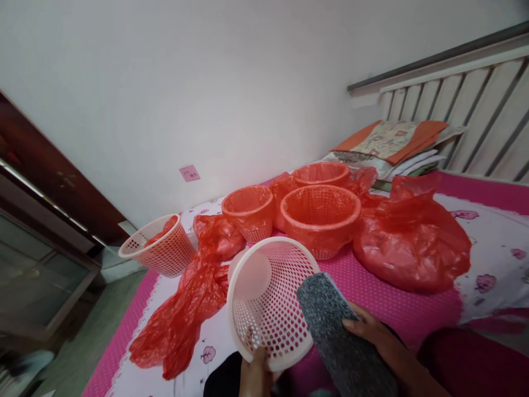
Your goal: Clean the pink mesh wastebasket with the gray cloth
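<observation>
My left hand (257, 372) grips the near rim of a pale pink plastic mesh basket (289, 300), its fingers closed around the edge. The basket lies tilted on its side with its wide mouth facing me. My right hand (367, 331) is closed on a folded dark grey, speckled cloth (330, 320), thumb on top. The cloth's far end is beside the basket's right rim; whether they touch, I cannot tell. A crumpled red plastic bag (194, 309) is spread to the left of the basket.
Red bags line a front basket (320, 220), a left basket (248, 209) and a back basket (321, 173). Another mesh basket (165, 251) leans at the left bed edge. A puffed red bag (413, 242) lies right. Folded bedding (388, 146) is stacked near the headboard (463, 110).
</observation>
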The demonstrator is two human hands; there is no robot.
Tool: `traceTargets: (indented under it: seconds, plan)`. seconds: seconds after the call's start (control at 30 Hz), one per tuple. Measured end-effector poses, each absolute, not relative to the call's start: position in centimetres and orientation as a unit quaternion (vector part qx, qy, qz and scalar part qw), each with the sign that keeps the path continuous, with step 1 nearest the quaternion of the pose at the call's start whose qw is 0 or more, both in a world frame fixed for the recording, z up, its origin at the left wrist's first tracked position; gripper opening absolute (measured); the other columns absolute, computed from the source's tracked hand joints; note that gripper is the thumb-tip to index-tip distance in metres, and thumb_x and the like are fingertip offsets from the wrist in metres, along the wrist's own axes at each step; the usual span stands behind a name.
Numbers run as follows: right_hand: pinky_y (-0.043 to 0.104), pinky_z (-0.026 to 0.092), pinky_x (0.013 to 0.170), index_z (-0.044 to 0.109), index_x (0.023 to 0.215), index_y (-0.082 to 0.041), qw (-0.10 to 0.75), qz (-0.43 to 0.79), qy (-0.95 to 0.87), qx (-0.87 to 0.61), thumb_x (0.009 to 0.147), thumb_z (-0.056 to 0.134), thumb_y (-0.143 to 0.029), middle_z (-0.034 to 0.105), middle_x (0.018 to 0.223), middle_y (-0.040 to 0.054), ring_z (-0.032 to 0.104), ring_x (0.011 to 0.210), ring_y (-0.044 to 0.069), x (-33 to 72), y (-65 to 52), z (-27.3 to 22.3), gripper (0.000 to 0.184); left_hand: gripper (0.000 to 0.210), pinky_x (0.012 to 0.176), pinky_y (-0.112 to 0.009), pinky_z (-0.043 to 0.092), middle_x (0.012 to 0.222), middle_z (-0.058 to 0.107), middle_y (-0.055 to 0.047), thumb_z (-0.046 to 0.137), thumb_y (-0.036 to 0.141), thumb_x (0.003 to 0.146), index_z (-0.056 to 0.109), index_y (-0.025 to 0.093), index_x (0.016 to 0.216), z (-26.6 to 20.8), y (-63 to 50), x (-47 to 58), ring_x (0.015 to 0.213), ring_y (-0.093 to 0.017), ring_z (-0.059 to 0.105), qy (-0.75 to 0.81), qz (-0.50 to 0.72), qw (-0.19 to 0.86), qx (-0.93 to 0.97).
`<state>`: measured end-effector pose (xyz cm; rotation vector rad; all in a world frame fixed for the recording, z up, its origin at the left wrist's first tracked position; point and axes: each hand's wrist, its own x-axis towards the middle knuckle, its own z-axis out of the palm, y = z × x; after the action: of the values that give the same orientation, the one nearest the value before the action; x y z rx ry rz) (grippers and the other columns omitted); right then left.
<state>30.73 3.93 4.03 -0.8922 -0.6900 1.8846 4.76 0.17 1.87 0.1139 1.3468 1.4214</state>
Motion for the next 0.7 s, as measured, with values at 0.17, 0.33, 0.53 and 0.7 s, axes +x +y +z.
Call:
traceTargets:
  seconds: [0.17, 0.33, 0.53, 0.7]
  plan:
    - [0.036, 0.059, 0.068, 0.071, 0.135, -0.023, 0.469, 0.733, -0.315, -0.379, 0.072, 0.088, -0.050, 0.082, 0.097, 0.0066, 0.076, 0.075, 0.026, 29.2, 4.4, 4.1, 0.071, 0.099, 0.099, -0.051, 0.061, 0.126, 0.078, -0.017, 0.073, 0.013, 0.079, 0.031, 0.030, 0.167, 1.4, -0.4, 4.3, 0.114, -0.034, 0.079, 0.575, 0.603, 0.551, 0.047]
    - [0.042, 0.060, 0.084, 0.076, 0.121, -0.021, 0.477, 0.662, -0.440, -0.374, 0.077, 0.078, -0.047, 0.081, 0.098, 0.0061, 0.075, 0.092, 0.031, 26.2, 7.4, 4.9, 0.051, 0.095, 0.099, -0.053, 0.061, 0.124, 0.079, -0.018, 0.067, 0.011, 0.083, 0.027, 0.029, 0.168, 2.2, -0.3, 4.5, 0.115, -0.034, 0.078, 0.566, 0.598, 0.565, 0.050]
    - [0.047, 0.053, 0.105, 0.073, 0.127, -0.022, 0.462, 0.486, -0.606, -0.428, 0.080, 0.071, -0.034, 0.079, 0.122, 0.0115, 0.072, 0.113, 0.033, 19.4, 12.0, 4.3, 0.048, 0.100, 0.096, -0.052, 0.062, 0.125, 0.078, -0.017, 0.067, 0.009, 0.082, 0.022, 0.032, 0.169, 1.9, -0.2, 4.8, 0.115, -0.034, 0.078, 0.566, 0.599, 0.564, 0.056]
    - [0.040, 0.059, 0.088, 0.071, 0.134, -0.016, 0.355, 0.564, -0.643, -0.378, 0.087, 0.069, -0.037, 0.081, 0.110, 0.0132, 0.077, 0.098, 0.029, 15.7, 12.0, 0.0, 0.051, 0.101, 0.095, -0.051, 0.062, 0.123, 0.079, -0.017, 0.066, 0.011, 0.081, 0.021, 0.031, 0.170, 1.2, -0.3, 4.5, 0.116, -0.034, 0.078, 0.563, 0.603, 0.562, 0.058]
